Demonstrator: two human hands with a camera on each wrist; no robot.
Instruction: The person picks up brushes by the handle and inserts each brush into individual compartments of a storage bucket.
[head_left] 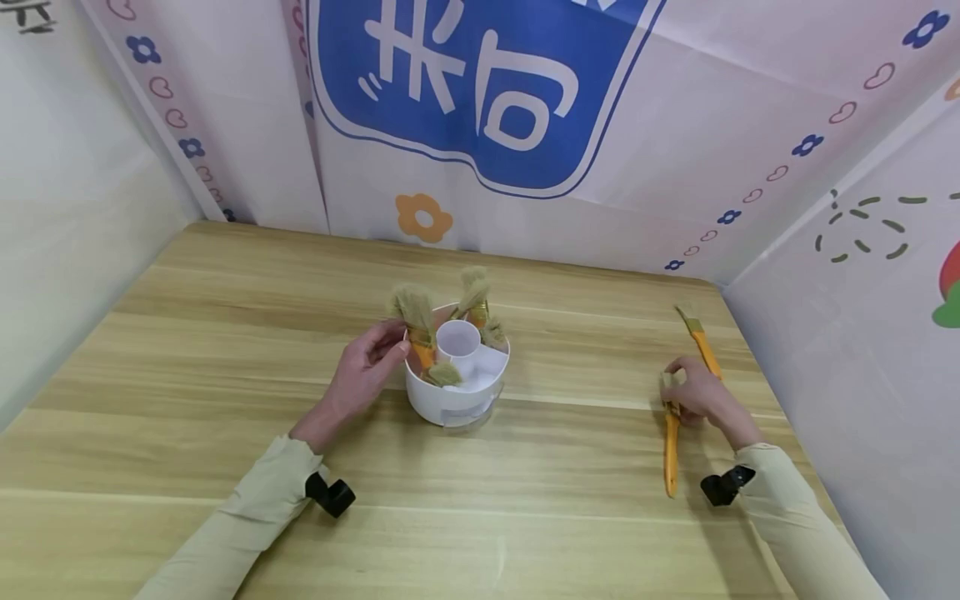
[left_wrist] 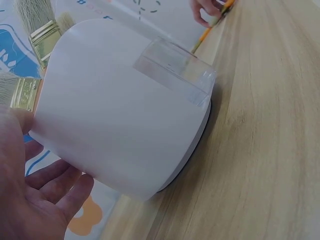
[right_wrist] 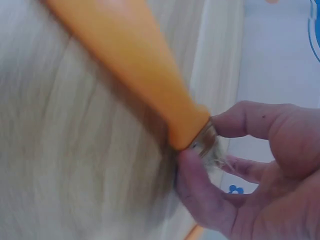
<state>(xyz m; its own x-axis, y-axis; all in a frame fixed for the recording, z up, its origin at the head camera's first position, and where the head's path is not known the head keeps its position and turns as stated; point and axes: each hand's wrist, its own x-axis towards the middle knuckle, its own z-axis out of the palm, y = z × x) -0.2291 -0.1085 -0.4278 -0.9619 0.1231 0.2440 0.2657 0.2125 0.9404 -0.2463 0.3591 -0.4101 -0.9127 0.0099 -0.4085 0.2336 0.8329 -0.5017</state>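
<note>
My left hand [head_left: 363,367] holds the left side of a round white divided container [head_left: 431,406], thumb near its rim and fingertips against the outer wall [left_wrist: 115,110]. Several paintbrushes stand in the container with bristles up, among them a wide one [head_left: 412,305] beside my thumb. A small round cup [head_left: 458,337] forms its centre. At the right, my right hand [head_left: 697,392] pinches a paintbrush with an orange handle [head_left: 671,457] by its metal band [right_wrist: 204,141]. The handle points toward the front; fingers partly hide the bristles.
Another orange-handled paintbrush [head_left: 703,346] lies on the wooden table [head_left: 525,500] just beyond my right hand. A clear plastic piece [left_wrist: 175,70] sits on the container's outer wall. Printed sheets [head_left: 675,125] hang behind the table and at both sides.
</note>
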